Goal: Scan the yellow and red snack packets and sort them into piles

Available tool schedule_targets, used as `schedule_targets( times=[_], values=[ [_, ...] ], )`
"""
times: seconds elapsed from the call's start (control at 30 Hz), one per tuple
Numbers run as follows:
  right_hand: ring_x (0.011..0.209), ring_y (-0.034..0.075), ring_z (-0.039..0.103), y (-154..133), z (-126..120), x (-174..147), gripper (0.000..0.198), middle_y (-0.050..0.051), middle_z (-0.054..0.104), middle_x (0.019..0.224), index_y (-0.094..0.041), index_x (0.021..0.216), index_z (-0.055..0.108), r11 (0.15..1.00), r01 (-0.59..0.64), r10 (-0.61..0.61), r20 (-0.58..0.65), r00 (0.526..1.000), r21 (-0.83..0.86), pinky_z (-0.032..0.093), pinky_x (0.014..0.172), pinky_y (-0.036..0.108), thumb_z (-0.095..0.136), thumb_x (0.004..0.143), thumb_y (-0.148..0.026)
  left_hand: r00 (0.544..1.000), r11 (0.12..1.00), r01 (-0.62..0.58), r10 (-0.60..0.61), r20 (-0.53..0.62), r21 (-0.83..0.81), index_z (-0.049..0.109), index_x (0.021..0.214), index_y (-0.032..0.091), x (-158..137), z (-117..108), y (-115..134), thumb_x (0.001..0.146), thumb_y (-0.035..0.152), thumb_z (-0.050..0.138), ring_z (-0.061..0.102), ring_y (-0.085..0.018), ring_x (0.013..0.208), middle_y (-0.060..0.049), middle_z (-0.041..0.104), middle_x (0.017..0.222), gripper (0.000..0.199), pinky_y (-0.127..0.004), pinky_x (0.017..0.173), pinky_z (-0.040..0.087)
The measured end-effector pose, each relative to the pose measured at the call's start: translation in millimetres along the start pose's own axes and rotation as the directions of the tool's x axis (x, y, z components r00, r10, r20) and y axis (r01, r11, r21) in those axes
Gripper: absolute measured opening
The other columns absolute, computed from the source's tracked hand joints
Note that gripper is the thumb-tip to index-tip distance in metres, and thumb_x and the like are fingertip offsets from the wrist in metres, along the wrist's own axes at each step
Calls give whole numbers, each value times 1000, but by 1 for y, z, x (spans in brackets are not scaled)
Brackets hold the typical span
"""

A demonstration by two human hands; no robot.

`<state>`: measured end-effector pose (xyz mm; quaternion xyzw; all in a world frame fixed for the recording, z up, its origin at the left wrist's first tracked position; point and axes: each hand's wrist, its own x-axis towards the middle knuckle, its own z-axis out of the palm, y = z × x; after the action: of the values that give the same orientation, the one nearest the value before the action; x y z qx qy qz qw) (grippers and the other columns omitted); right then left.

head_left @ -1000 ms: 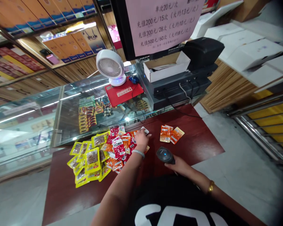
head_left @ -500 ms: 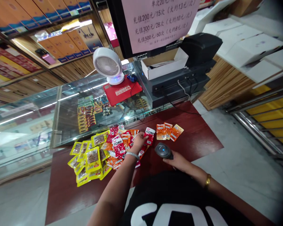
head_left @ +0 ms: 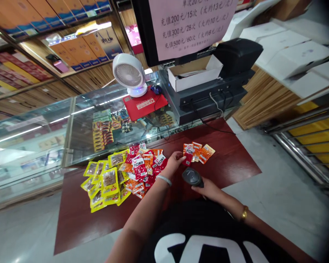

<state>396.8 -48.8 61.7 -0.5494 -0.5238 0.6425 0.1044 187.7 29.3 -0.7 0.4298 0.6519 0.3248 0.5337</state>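
My left hand (head_left: 175,163) pinches a red snack packet (head_left: 188,156) by its near side, holding it over the leftmost of several orange packets (head_left: 207,153). In my right hand (head_left: 208,188) is a dark barcode scanner (head_left: 192,177), its head just below the red packet. Left of my left hand lies a mixed pile of red and orange packets (head_left: 139,168). Beside that pile are several yellow-edged snack packets (head_left: 109,182), heaped and overlapping. All of these rest on a dark red-brown tabletop (head_left: 224,164).
Behind the tabletop stands a glass display counter (head_left: 82,138). On it are a white fan (head_left: 129,73), a red mat (head_left: 144,106) and a dark cash drawer unit (head_left: 208,96) carrying an open white box (head_left: 194,78). A trailing cable (head_left: 219,129) reaches the tabletop. Metal rails (head_left: 304,135) stand at right.
My left hand has moved right, away from the mixed pile, carrying the red packet to the orange ones. My right hand keeps the scanner in nearly the same place.
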Motion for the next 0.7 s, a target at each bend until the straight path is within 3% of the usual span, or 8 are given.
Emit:
schedule_targets(
  times=[0.07,0.17,0.27,0.37,0.47,0.53,0.63,0.7],
  values=[
    [66,22,66,0,1,0,54,6,74,82,-15,111,67,1000,1,-1,4,1000,3,53,64,33,77,70,-48,991,935,14,35,-130,355,64,112,17,-9,-13,0,75,31,77,60,-26,111,-13,67,116,41,-38,99,44],
    [65,22,67,-2,3,0,53,6,75,81,-15,112,67,1000,1,-1,39,999,6,53,63,33,75,71,-49,949,649,196,64,-310,735,59,124,17,-24,-44,-6,77,35,75,49,-34,125,-17,58,131,53,-45,104,38],
    [77,26,71,-2,3,0,51,7,77,87,-16,115,68,999,39,-39,50,998,-5,55,73,38,74,74,-46,947,458,264,44,-318,849,56,124,16,-31,-66,-9,78,42,71,48,-35,124,-19,54,134,55,-45,100,40],
    [95,31,71,0,3,3,53,10,77,102,-16,116,68,996,87,-86,44,995,-20,54,88,44,75,73,-44,959,388,254,22,-284,886,58,117,15,-28,-71,-6,77,47,72,50,-33,122,-19,57,130,53,-42,99,40],
    [106,33,68,4,4,8,52,13,75,112,-15,115,69,992,123,-121,54,991,-26,51,95,45,75,72,-44,966,410,245,-29,-256,878,56,118,14,-23,-70,-2,79,44,70,57,-30,117,-17,65,117,51,-38,98,40],
    [103,32,69,6,5,10,50,12,76,109,-15,114,69,992,117,-116,23,993,-47,52,91,43,75,73,-44,965,491,262,-113,-237,831,54,119,16,-21,-71,-3,82,42,68,64,-27,107,-14,69,107,47,-34,91,44],
    [75,26,71,5,7,9,45,9,77,89,-15,108,68,997,51,-53,-36,998,-63,55,68,34,74,73,-43,951,642,310,-212,-226,701,54,118,19,-22,-71,-10,83,43,68,68,-24,96,-11,71,106,44,-29,79,45],
    [49,18,62,3,8,7,43,3,71,66,-15,105,67,999,-27,25,-32,999,-46,46,48,27,73,74,-45,949,713,315,-213,-234,627,55,115,19,-24,-71,-16,82,41,69,68,-23,95,-10,71,107,42,-28,76,45]
  ],
)
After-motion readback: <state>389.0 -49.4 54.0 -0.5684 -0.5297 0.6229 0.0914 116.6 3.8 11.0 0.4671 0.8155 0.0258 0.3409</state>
